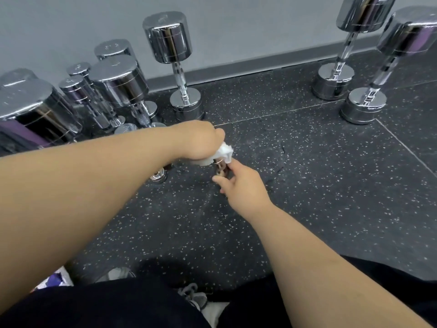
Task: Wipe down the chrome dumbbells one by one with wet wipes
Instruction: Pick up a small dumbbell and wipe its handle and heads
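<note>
A small chrome dumbbell point(221, 167) stands upright on the speckled black floor in the middle of the view, mostly hidden by both hands. My left hand point(201, 140) comes down over its top end and grips a crumpled white wet wipe point(225, 151) against it. Just below, my right hand point(238, 184) curls its fingers around the dumbbell's handle. Only a short stretch of chrome shows between the two hands.
Several larger chrome dumbbells point(113, 84) stand on end at the left by the grey wall, one taller point(176, 65) behind my hands, two more point(369, 95) at the right. A small chrome end point(159, 176) sits under my left forearm. A purple-and-white packet point(55, 279) lies at the lower left.
</note>
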Motion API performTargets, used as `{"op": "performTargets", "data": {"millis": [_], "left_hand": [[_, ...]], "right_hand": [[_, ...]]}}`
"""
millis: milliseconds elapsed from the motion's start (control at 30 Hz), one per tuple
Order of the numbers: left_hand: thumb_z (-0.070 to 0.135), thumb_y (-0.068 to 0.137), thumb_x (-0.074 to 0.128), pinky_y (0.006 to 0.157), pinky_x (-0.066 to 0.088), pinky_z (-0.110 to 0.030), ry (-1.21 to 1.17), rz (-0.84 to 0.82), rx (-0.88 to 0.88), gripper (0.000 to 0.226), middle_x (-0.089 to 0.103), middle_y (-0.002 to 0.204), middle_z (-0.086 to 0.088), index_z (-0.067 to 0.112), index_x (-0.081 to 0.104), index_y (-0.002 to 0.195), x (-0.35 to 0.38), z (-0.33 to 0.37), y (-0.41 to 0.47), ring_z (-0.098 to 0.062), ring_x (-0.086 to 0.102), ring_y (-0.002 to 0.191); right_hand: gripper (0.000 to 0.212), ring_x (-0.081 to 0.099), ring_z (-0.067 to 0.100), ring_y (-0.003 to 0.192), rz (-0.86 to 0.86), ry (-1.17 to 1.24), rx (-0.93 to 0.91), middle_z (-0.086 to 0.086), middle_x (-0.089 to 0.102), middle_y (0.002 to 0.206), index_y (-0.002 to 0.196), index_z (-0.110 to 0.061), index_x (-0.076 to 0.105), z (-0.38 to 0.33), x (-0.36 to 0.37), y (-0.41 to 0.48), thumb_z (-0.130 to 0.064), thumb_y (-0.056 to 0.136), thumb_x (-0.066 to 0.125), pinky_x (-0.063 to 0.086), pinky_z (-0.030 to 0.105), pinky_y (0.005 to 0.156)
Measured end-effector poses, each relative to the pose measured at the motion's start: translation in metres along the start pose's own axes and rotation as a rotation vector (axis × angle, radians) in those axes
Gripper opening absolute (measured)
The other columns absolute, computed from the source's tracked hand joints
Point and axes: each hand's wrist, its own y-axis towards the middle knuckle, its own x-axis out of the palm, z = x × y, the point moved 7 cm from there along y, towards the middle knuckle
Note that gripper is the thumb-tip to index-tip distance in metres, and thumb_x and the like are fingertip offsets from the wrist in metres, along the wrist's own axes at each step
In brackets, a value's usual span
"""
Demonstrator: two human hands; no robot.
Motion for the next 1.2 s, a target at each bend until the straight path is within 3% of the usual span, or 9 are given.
{"op": "performTargets", "data": {"millis": [100,167,300,433,600,733,933,1033,1200], "left_hand": [[0.011,0.080,0.054,0.068,0.050,-0.040,-0.060,-0.017,0.011,0.029,0.064,0.080,-0.016,-0.002,0.060,0.105,0.009,-0.006,-0.001,-0.029,0.059,0.066],[0.028,0.101,0.039,0.067,0.044,-0.038,-0.045,0.238,0.030,0.030,0.057,0.088,-0.007,0.007,0.047,0.122,0.001,-0.003,-0.015,-0.031,0.057,0.079],[0.055,0.100,0.021,0.051,0.030,-0.034,0.149,0.443,0.130,0.042,0.045,0.073,0.008,0.017,0.031,0.114,0.007,0.012,-0.039,-0.020,0.047,0.062],[0.022,0.101,0.047,0.071,0.047,-0.047,-0.250,0.472,0.013,0.022,0.049,0.080,-0.001,0.010,0.043,0.119,0.001,-0.003,-0.025,-0.034,0.058,0.082],[0.039,0.105,0.026,0.080,0.049,-0.042,-0.599,0.521,0.011,0.038,0.067,0.077,-0.007,0.015,0.055,0.102,-0.007,0.015,-0.021,-0.029,0.064,0.078],[0.038,0.104,0.029,0.068,0.046,-0.031,-0.710,0.544,0.039,0.039,0.066,0.058,0.001,0.020,0.060,0.089,-0.022,0.047,-0.014,-0.017,0.065,0.062],[0.041,0.102,0.033,0.073,0.052,-0.032,-0.766,0.492,0.117,0.042,0.068,0.058,0.002,0.017,0.065,0.086,-0.043,0.122,0.031,-0.014,0.063,0.052],[0.042,0.101,0.034,0.071,0.052,-0.031,-0.746,0.463,0.160,0.041,0.067,0.057,0.004,0.021,0.064,0.082,-0.045,0.158,0.054,-0.012,0.062,0.050],[0.043,0.101,0.036,0.075,0.053,-0.035,-0.669,0.435,0.186,0.041,0.065,0.052,0.005,0.018,0.060,0.079,-0.044,0.205,0.090,-0.013,0.063,0.052]], "right_hand": [[0.016,0.066,0.022,0.081,-0.002,0.020,-0.003,-0.011,0.058,0.078,0.110,-0.021,0.060,-0.001,0.000,-0.001,-0.023,0.095,0.063,0.054,0.039,0.082],[0.015,0.066,0.022,0.084,0.005,0.037,0.009,-0.011,0.058,0.078,0.110,-0.023,0.060,-0.001,-0.002,0.001,-0.022,0.095,0.063,0.053,0.036,0.080],[0.008,0.067,0.020,0.082,0.020,0.083,0.048,-0.006,0.063,0.080,0.097,-0.027,0.054,0.004,-0.006,0.001,-0.021,0.095,0.059,0.050,0.031,0.068],[0.012,0.068,0.018,0.074,0.032,0.135,0.070,-0.012,0.060,0.083,0.105,-0.026,0.054,0.004,-0.010,0.002,-0.021,0.096,0.061,0.049,0.027,0.069],[0.009,0.063,0.008,0.060,0.070,0.155,0.143,-0.001,0.067,0.091,0.103,-0.018,0.055,0.009,-0.038,0.004,-0.022,0.097,0.059,0.041,0.011,0.053],[0.008,0.060,0.008,0.054,0.227,0.189,0.227,0.000,0.062,0.089,0.101,-0.016,0.052,0.025,-0.107,0.016,-0.021,0.098,0.058,0.041,0.013,0.048],[0.016,0.067,0.014,0.066,0.423,0.119,0.271,-0.001,0.059,0.098,0.109,-0.020,0.044,0.060,-0.242,0.039,-0.018,0.099,0.057,0.050,0.024,0.060],[0.023,0.070,0.029,0.090,0.496,0.059,0.323,0.007,0.063,0.109,0.119,-0.016,0.051,0.091,-0.282,0.048,-0.018,0.097,0.059,0.056,0.042,0.082],[0.017,0.068,0.030,0.097,0.590,0.075,0.370,0.003,0.063,0.106,0.109,-0.020,0.050,0.141,-0.319,0.055,-0.021,0.096,0.059,0.053,0.051,0.090]]}}
